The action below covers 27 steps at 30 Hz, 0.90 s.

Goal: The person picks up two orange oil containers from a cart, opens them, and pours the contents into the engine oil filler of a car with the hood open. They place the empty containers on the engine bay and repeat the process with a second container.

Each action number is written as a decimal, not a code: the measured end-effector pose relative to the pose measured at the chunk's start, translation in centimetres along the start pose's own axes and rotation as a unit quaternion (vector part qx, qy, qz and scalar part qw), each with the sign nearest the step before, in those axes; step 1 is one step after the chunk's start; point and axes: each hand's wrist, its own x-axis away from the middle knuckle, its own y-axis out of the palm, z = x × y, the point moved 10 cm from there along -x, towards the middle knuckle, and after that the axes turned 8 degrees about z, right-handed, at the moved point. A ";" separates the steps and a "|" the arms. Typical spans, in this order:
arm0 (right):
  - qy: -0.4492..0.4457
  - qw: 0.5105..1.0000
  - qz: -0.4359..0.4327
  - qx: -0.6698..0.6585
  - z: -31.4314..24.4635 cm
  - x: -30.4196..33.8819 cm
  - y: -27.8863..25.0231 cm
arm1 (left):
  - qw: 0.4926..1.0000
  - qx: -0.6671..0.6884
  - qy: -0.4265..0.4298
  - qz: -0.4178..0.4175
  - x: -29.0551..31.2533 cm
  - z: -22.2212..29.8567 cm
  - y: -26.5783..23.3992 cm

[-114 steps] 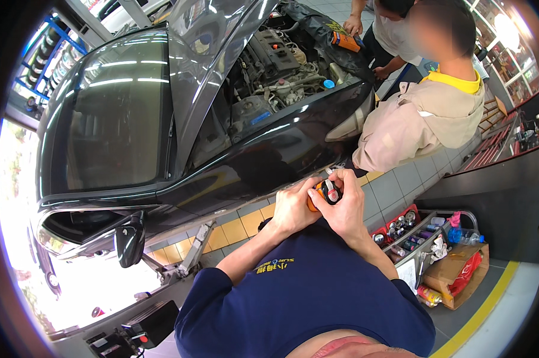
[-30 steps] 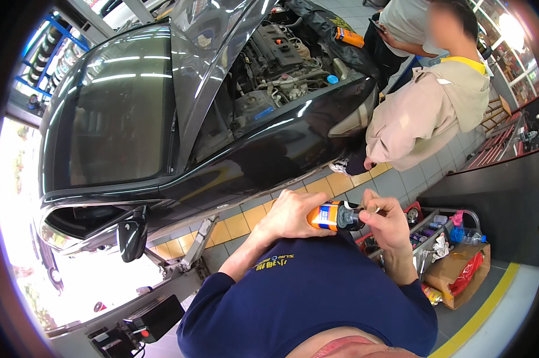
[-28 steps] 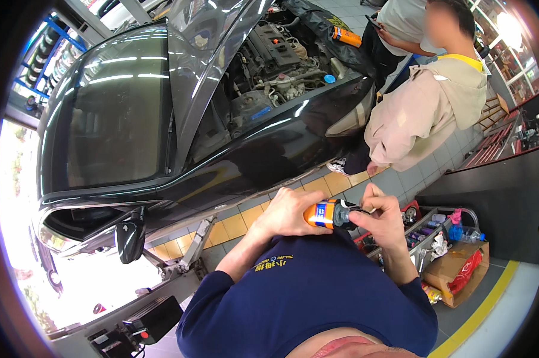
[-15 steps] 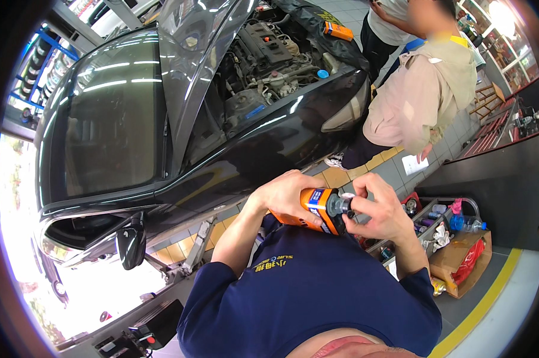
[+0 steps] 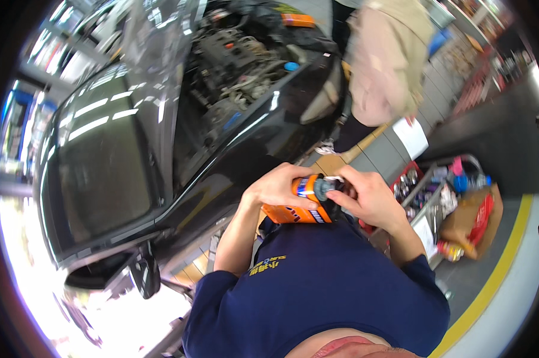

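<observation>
In front of my chest I hold an orange bottle [image 5: 281,215] with a dark end and a grey neck, tilted so its neck points right. My left hand [image 5: 278,188] is wrapped over its body from the left. At the neck, the fingers of my right hand [image 5: 374,200] are closed on a dark bottle cap [image 5: 345,188], partly hidden by them. Whether the cap is still joined to the neck is hard to make out. Beyond my hands stands a black car [image 5: 239,152] with its hood raised and its engine [image 5: 231,56] exposed.
Another orange bottle [image 5: 297,20] lies on a dark cover at the car's front. A person in a beige jacket [image 5: 389,59] stands by the headlight, near a white sheet [image 5: 411,138]. At right are a cart of cans and bottles [image 5: 427,191] and a cardboard box [image 5: 451,218].
The whole view has turned and shifted, and the picture is blurrier. My right fingers have changed their grip at the cap, with the hand now more over it. My left hand keeps its hold.
</observation>
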 end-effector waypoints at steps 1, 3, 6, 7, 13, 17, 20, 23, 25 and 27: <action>-0.047 0.999 0.005 -0.013 -0.7 0.4 -0.1 | 1.000 0.025 0.007 -0.011 -0.3 -0.1 0.2; -0.112 0.993 -0.001 0.039 -1.1 1.6 -0.3 | 0.998 0.038 -0.014 -0.056 -1.2 -1.1 0.9; -0.238 0.962 0.118 0.057 -2.6 2.8 -1.8 | 0.988 0.084 -0.029 -0.128 -2.2 -1.6 2.2; -0.206 0.969 0.124 0.049 -2.4 3.6 -1.8 | 0.984 0.099 -0.041 -0.142 -2.6 -1.8 2.7; 0.115 0.972 0.195 0.068 0.9 7.9 -1.4 | 0.971 0.087 -0.066 -0.211 -4.6 -1.7 5.9; 0.228 0.941 0.247 0.029 2.7 12.1 0.0 | 0.949 0.092 -0.034 -0.299 -5.2 -1.9 10.5; 0.181 0.935 0.304 0.022 1.3 15.4 1.1 | 0.895 0.172 -0.050 -0.408 -4.9 -2.5 14.5; 0.098 0.931 0.346 0.061 -0.7 18.9 1.4 | 0.823 0.204 -0.062 -0.526 -4.0 -3.0 18.8; 0.043 0.914 0.395 0.079 -1.9 20.9 1.1 | 0.807 0.198 -0.076 -0.551 -4.2 -3.3 20.5; -0.008 0.916 0.397 0.049 -2.3 22.1 1.3 | 0.782 0.217 -0.077 -0.579 -4.1 -2.7 22.3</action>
